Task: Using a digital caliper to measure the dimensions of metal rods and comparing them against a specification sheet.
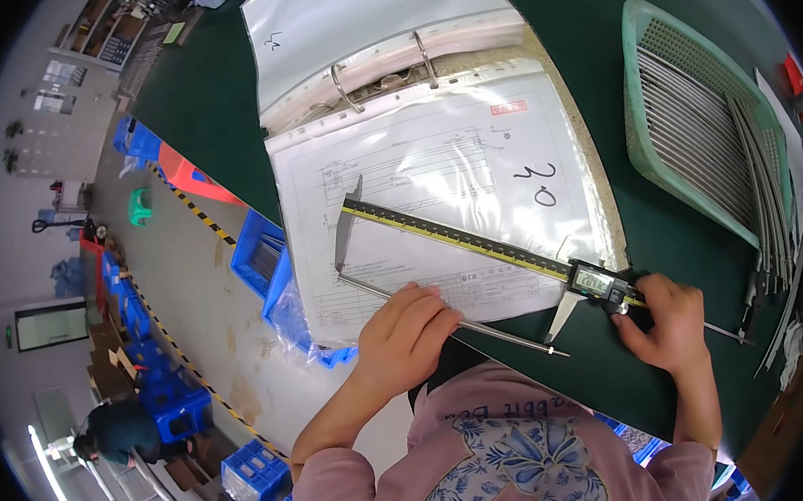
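My left hand (402, 336) is closed around a thin metal rod (505, 336), which slants down to the right with a narrower tip at its lower end. In my right hand (669, 327) is the display end of a digital caliper (456, 236), the thumb at its small roller. The rod spans between the caliper's long jaws, its upper end at the left jaw and its lower end by the sliding jaw. Beneath them lies an open ring binder (452, 168) with a technical drawing in a clear plastic sleeve. My left fingers hide the rod's middle.
At the right, a green plastic basket (636, 108) holds many metal rods (690, 114), some thinner ones sticking out toward me. Everything rests on a dark green table (581, 14). Left of the table edge are blue bins (251, 261) on the floor; farther off, a person (121, 430) bends over.
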Tool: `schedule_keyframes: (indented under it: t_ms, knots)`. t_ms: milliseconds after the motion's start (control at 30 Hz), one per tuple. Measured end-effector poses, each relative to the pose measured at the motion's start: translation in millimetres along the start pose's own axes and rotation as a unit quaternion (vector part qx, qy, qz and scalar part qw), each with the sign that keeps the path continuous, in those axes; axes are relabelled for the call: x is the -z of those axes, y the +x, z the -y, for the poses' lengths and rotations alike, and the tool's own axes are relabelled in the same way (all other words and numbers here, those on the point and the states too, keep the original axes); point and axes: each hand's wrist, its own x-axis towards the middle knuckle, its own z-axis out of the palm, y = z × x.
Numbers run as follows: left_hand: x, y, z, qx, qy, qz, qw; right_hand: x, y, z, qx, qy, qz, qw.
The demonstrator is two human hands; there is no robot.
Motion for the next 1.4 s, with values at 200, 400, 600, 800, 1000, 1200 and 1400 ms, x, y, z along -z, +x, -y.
schedule_keyframes:
  t_ms: [200,400,600,800,1000,1200,1400]
  knots:
    - [0,1,1,-0.002,-0.003,0.003,1.000,1,1,1,-0.006,0.002,0.006,1.000]
    - [0,-2,-1,0.005,0.000,0.000,1.000,2,1,2,0.002,-0.002,0.003,1.000]
    - [-4,1,-1,0.001,-0.022,0.011,1.000,5,-2,0,-0.011,-0.015,0.004,1.000]
    - [4,-2,3,-0.012,0.007,0.016,1.000,3,5,1,0.005,0.011,0.004,1.000]
    - [9,2,2,-0.039,0.042,0.056,0.997,-1,2,3,0.017,0.008,-0.001,1.000]
    - [20,11,-1,-0.154,0.049,0.099,0.982,-2,0,-3,-0.010,0.005,-0.028,1.000]
    - [43,111,-20,-0.329,0.096,0.065,0.937,-3,1,-1,-0.008,0.023,-0.017,1.000]
